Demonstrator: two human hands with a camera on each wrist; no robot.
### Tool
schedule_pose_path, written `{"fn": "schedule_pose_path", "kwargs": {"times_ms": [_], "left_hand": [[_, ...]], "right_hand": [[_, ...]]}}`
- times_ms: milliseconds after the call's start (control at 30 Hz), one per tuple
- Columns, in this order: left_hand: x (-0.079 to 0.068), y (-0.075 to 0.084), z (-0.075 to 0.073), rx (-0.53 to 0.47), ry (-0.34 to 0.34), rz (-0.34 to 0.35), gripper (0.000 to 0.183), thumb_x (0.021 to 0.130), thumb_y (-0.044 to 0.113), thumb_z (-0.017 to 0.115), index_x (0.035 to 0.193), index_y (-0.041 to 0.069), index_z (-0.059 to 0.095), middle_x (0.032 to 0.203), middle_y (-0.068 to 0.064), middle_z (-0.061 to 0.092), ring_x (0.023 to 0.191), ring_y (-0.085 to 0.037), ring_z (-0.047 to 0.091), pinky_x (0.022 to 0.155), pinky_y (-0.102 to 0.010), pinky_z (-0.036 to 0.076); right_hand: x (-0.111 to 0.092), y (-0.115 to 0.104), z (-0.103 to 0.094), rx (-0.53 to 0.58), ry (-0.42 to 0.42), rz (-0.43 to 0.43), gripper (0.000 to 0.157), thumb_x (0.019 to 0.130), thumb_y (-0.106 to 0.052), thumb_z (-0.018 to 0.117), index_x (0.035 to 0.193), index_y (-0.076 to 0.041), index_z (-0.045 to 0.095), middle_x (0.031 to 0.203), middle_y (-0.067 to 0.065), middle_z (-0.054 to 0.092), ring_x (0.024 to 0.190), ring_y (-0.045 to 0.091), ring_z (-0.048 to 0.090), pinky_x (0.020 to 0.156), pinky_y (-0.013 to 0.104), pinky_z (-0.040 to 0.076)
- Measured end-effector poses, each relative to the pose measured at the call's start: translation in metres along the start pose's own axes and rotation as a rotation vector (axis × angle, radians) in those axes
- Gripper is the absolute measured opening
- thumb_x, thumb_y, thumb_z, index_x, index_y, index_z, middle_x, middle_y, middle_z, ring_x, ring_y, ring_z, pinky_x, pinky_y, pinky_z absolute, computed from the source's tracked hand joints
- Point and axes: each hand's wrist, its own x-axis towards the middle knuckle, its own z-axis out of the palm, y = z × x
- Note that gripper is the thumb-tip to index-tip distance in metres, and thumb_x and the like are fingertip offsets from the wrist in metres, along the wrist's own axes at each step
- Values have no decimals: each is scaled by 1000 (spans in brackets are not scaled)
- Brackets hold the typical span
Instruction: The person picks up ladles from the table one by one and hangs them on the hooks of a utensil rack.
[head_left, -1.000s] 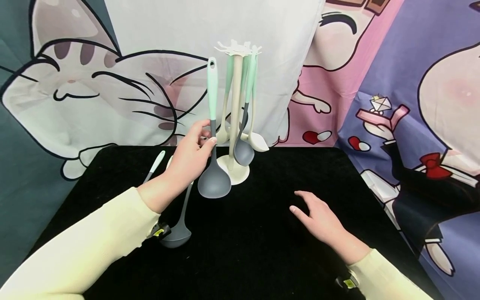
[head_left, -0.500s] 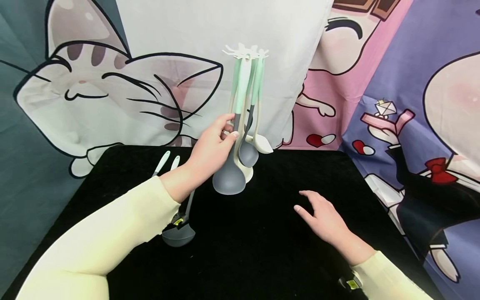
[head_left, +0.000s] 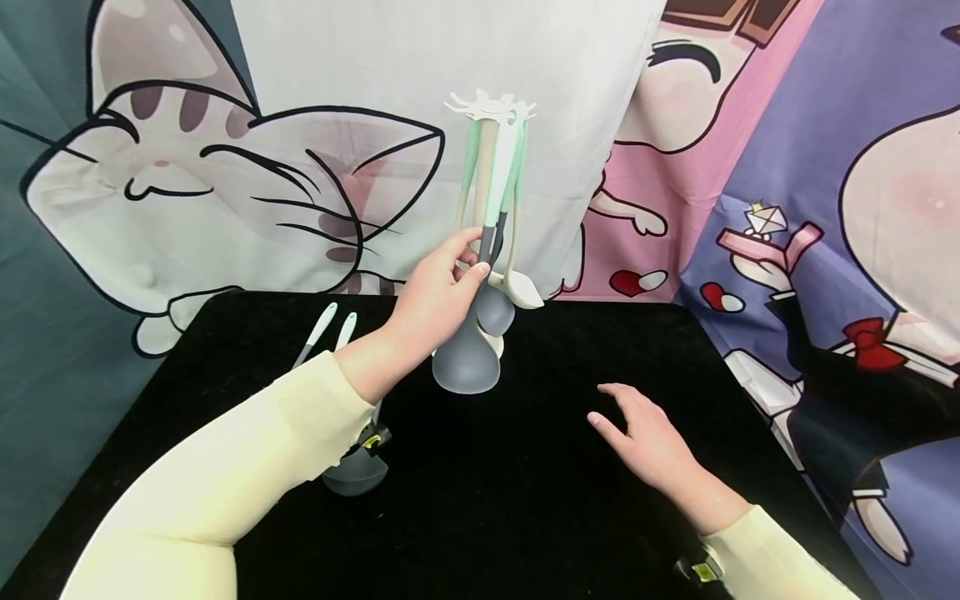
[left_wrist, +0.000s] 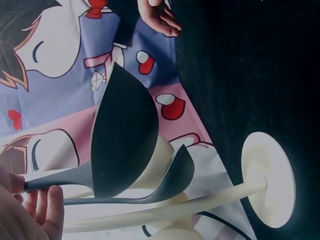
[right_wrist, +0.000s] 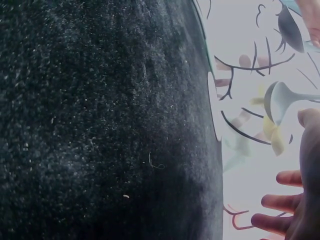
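Observation:
My left hand (head_left: 435, 287) pinches a grey ladle (head_left: 467, 362) by the grey neck just below its mint handle. The ladle hangs bowl down in front of a cream utensil rack (head_left: 487, 158), and its handle's holed top overlaps the rack's hooks in the head view. On that rack hang a smaller grey ladle (head_left: 496, 312), a cream spoon (head_left: 525, 290) and other mint-handled utensils, partly hidden. In the left wrist view the held ladle's dark bowl (left_wrist: 125, 135) covers part of them. My right hand (head_left: 652, 437) is over the table's right side, fingers relaxed, holding nothing.
Another grey ladle (head_left: 355, 473) lies on the black table (head_left: 540, 517), partly under my left forearm. Two pale mint handles (head_left: 321, 323) show farther back on the left. Cartoon-printed cloth (head_left: 300, 183) hangs behind the table and along its right.
My left hand has carried the ladle right, from beside the rack to in front of it, its handle top now among the hooks. The right hand has stayed nearly still.

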Motion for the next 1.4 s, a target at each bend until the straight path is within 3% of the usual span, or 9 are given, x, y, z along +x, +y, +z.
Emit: {"fn": "schedule_pose_path", "kwargs": {"times_ms": [900,1400], "left_hand": [[3,-4,16,-92,7,-44,45,99,24,60,142,19,50,110,-1,60,88,-16,58,76,-33,49],[18,-15,16,-48,-23,-82,26,101,23,56,124,11,62,111,-2,62,94,-18,60,80,-34,49]], "right_hand": [[-4,2,5,16,-6,23,56,100,-48,55,139,-9,52,140,11,54,130,30,49,105,53,38],[-4,5,6,23,-6,21,55,99,-49,55,139,-10,52,140,12,53,130,30,48,105,53,37]]}}
